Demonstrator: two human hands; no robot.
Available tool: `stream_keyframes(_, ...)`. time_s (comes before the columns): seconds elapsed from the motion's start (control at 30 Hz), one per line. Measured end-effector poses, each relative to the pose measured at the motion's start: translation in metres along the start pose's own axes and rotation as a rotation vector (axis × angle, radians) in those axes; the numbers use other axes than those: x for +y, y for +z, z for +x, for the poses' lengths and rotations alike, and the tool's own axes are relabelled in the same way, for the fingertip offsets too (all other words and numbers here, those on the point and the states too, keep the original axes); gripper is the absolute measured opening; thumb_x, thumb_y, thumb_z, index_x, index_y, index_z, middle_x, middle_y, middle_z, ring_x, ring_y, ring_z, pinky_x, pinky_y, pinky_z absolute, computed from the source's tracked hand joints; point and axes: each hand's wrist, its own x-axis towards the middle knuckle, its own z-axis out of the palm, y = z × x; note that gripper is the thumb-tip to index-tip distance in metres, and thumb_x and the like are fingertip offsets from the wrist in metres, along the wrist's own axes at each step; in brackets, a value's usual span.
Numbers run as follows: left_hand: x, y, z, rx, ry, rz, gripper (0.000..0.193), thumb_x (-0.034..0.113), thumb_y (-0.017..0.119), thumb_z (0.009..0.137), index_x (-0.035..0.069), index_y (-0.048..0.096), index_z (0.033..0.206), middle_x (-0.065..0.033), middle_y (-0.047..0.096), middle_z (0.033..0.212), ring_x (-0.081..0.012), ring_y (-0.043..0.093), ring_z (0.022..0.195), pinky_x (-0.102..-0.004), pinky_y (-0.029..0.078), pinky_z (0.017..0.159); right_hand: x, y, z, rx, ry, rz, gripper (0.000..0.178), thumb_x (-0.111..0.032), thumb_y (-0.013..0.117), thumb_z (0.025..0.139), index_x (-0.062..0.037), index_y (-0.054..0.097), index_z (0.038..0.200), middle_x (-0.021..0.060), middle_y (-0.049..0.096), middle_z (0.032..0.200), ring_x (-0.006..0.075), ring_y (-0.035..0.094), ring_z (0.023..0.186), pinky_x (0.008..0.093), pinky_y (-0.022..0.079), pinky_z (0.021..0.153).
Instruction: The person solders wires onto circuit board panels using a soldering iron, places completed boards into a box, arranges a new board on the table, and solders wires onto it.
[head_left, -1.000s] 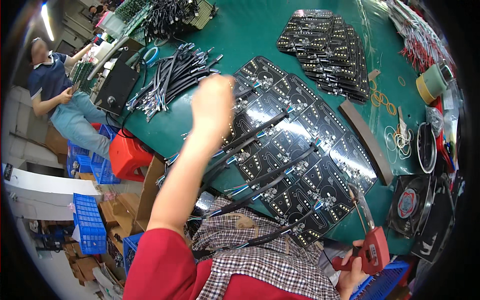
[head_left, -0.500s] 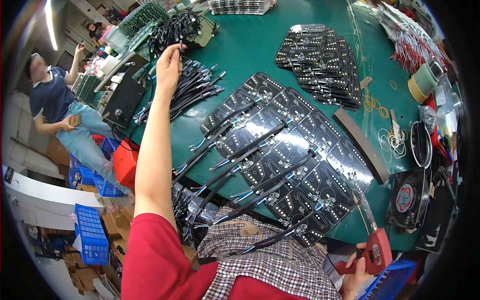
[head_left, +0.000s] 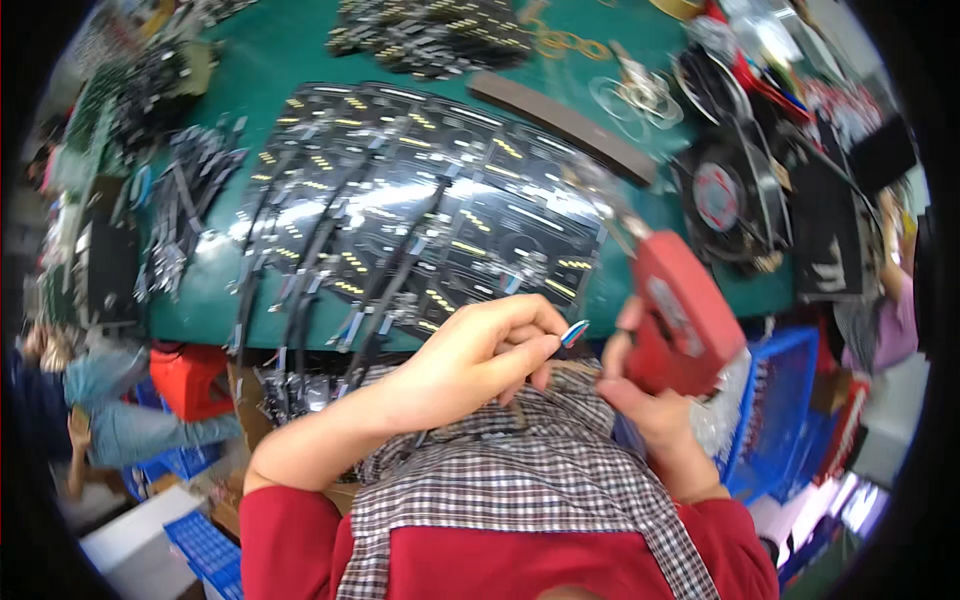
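My left hand (head_left: 480, 355) is closed in a pinch on a cable (head_left: 574, 333), whose white, blue and red wire ends stick out past the fingertips. The rest of that cable is mostly hidden by the hand. My right hand (head_left: 655, 405) is wrapped round the handle of a red soldering gun (head_left: 690, 305). The gun's tip points up and left, over the near right corner of the boards, and is blurred. Black circuit boards (head_left: 500, 225) lie overlapping in rows on the table beyond my hands. Black cables (head_left: 400, 265) run from several of them toward me.
Loose cables (head_left: 185, 205) lie at the left, and stacked boards (head_left: 430, 35) at the back. A brown bar (head_left: 560, 125) borders the boards. White wire (head_left: 640, 95) and a round black object (head_left: 715, 195) sit at the right. A blue basket (head_left: 785, 390) stands below the table edge.
My view has turned right and down. My left hand has come back from the far cable pile with a cable, to in front of me. The soldering gun is raised nearer the boards.
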Motion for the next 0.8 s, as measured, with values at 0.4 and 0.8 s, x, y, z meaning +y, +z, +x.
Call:
stream_keyframes(0.4,-0.030,0.030,-0.002,-0.184,-0.053,-0.244,0.012,0.004,0.052,0.091,-0.001,0.049,0.101,-0.0074,0.062,0.069,-0.0072,0.053,0.048,-0.0185,0.039,0.041,0.016,0.002,-0.003,-0.006,-0.338,-0.239,0.079,-0.013,0.076,0.070,0.0070,0.034,0.133,0.0193,0.058,0.115,0.0216,0.062,0.091,0.0291,0.050,0.078)
stream_keyframes(0.8,-0.019,0.002,0.003,0.403,0.233,-0.350,0.015,0.006,0.059,0.087,0.004,0.058,0.102,-0.0073,0.063,0.077,-0.0049,0.048,0.055,-0.0169,0.038,0.051,-0.010,-0.024,0.003,0.083,-0.162,0.076,0.043,0.004,0.061,0.076,0.0032,0.044,0.115,0.0102,0.053,0.094,0.0096,0.053,0.064,0.0243,0.045,0.057)
